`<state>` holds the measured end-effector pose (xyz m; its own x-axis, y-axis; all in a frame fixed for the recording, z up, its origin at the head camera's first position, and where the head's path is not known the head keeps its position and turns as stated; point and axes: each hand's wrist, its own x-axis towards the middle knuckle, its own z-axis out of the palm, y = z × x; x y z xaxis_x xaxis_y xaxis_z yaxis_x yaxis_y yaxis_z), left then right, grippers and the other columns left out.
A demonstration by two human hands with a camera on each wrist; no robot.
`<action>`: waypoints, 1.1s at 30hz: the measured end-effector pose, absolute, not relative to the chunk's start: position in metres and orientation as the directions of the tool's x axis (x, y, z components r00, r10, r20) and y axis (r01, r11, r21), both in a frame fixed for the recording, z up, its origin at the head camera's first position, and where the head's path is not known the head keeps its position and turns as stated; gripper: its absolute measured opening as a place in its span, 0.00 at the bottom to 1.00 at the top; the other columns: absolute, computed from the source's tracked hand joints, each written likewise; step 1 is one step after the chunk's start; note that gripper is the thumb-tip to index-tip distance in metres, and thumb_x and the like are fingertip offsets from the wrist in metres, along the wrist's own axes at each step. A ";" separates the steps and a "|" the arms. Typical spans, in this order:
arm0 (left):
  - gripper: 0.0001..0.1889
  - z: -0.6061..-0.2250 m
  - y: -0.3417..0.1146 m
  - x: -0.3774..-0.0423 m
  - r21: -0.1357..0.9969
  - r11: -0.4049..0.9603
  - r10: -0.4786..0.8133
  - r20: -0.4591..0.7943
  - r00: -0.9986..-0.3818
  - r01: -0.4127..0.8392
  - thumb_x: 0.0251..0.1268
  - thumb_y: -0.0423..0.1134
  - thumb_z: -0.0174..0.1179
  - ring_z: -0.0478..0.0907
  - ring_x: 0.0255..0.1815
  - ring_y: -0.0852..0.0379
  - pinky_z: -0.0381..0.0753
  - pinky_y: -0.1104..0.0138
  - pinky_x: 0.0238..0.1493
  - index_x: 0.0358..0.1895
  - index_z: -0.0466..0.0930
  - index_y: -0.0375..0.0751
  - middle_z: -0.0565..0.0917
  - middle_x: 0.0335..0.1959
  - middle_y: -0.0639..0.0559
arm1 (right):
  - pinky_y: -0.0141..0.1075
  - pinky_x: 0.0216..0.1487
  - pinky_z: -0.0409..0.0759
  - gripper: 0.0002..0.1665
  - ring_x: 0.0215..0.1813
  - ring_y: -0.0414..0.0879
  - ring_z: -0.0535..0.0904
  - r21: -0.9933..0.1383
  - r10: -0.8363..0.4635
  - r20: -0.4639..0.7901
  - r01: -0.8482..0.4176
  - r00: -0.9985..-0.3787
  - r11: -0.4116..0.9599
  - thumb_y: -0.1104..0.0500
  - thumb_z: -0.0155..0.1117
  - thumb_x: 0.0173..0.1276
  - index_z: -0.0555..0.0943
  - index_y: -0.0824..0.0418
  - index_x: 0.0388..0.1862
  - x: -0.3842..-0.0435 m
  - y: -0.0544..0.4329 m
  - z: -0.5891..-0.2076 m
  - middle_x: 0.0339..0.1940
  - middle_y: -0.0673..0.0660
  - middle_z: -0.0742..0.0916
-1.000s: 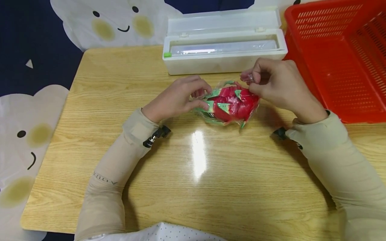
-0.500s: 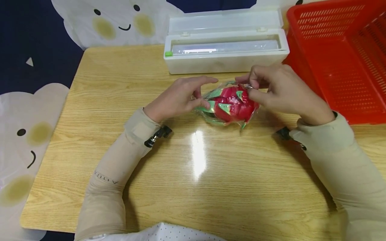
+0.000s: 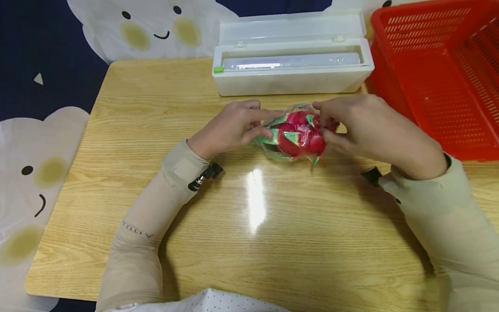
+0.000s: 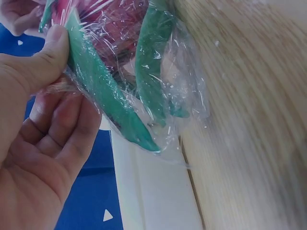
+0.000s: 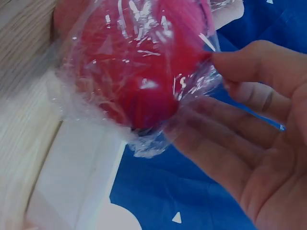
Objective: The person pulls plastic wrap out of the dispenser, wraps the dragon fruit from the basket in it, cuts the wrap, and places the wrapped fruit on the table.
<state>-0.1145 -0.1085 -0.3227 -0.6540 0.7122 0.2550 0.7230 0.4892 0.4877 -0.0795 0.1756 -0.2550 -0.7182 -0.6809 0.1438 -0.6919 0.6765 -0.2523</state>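
A red dragon fruit [image 3: 298, 134] with green leafy scales lies wrapped in clear cling film [image 4: 192, 81] on the wooden table. My left hand [image 3: 230, 128] holds its leafy end. The left thumb presses a green scale and the index finger reaches over the top, while the other fingers curl beneath in the left wrist view. At the rounded red end, my right hand [image 3: 366, 125] pinches the film between thumb and index finger. Its other fingers [image 5: 216, 143] lie behind loose film, which bunches into a small tail below the fruit in the right wrist view.
Behind the fruit stands a white cling film dispenser [image 3: 288, 82], lid raised, a film roll [image 3: 292, 61] inside and a green slider [image 3: 218, 69] at its left corner. A red plastic basket [image 3: 421, 108] stands at the right. Cloud-patterned cloth lies beyond the table edge.
My right hand has come down from above the fruit's far right side to its right end, bringing the film edge along. The left index finger has straightened over the fruit's top.
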 end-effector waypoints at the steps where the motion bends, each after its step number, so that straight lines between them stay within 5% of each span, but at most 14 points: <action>1: 0.26 -0.323 -0.109 -0.114 0.489 0.488 0.711 0.258 -0.654 0.724 0.67 0.48 0.67 0.64 0.29 0.57 0.67 0.69 0.32 0.67 0.81 0.46 0.72 0.26 0.51 | 0.31 0.27 0.71 0.11 0.31 0.43 0.79 -0.242 -0.686 0.144 -0.697 -0.713 0.675 0.67 0.71 0.61 0.79 0.54 0.26 -0.078 0.175 -0.254 0.28 0.50 0.86; 6: 0.26 -0.323 -0.110 -0.113 0.511 0.486 0.698 0.260 -0.667 0.709 0.67 0.48 0.67 0.66 0.30 0.57 0.68 0.69 0.32 0.68 0.81 0.49 0.77 0.29 0.50 | 0.33 0.28 0.72 0.08 0.29 0.42 0.71 -0.216 -0.705 0.141 -0.717 -0.695 0.663 0.66 0.72 0.62 0.82 0.55 0.28 -0.073 0.170 -0.255 0.31 0.51 0.86; 9: 0.26 -0.323 -0.110 -0.113 0.512 0.490 0.694 0.260 -0.671 0.705 0.67 0.49 0.66 0.67 0.30 0.57 0.69 0.69 0.32 0.69 0.80 0.51 0.79 0.30 0.50 | 0.35 0.29 0.74 0.02 0.29 0.43 0.74 -0.217 -0.698 0.106 -0.702 -0.708 0.679 0.65 0.70 0.63 0.86 0.58 0.33 -0.071 0.169 -0.254 0.39 0.56 0.90; 18: 0.24 -0.323 -0.109 -0.112 0.416 0.491 0.727 0.290 -0.623 0.766 0.70 0.49 0.65 0.65 0.26 0.58 0.67 0.70 0.29 0.67 0.81 0.52 0.76 0.25 0.50 | 0.45 0.36 0.88 0.09 0.43 0.53 0.90 -0.228 -0.731 0.128 -0.737 -0.671 0.637 0.68 0.80 0.56 0.91 0.61 0.36 -0.076 0.176 -0.253 0.55 0.63 0.91; 28: 0.23 -0.312 -0.109 -0.104 0.299 0.551 0.741 0.254 -0.622 0.779 0.75 0.43 0.63 0.74 0.25 0.58 0.79 0.67 0.31 0.69 0.79 0.46 0.84 0.28 0.49 | 0.41 0.33 0.82 0.06 0.39 0.50 0.81 -0.226 -0.681 0.241 -0.722 -0.692 0.654 0.65 0.81 0.55 0.92 0.61 0.33 -0.080 0.177 -0.254 0.40 0.59 0.87; 33: 0.23 -0.308 -0.106 -0.101 0.281 0.568 0.743 0.230 -0.629 0.774 0.75 0.43 0.63 0.81 0.39 0.52 0.83 0.63 0.48 0.70 0.78 0.44 0.90 0.39 0.47 | 0.41 0.33 0.82 0.06 0.33 0.47 0.83 -0.227 -0.665 0.209 -0.697 -0.717 0.680 0.64 0.79 0.58 0.92 0.59 0.36 -0.079 0.178 -0.253 0.35 0.56 0.91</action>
<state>-0.1007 -0.1063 -0.3079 -0.6286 0.7428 0.2304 0.7737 0.5675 0.2815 -0.0789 0.1777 -0.2533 -0.7170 -0.6649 0.2093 -0.6971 0.6801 -0.2271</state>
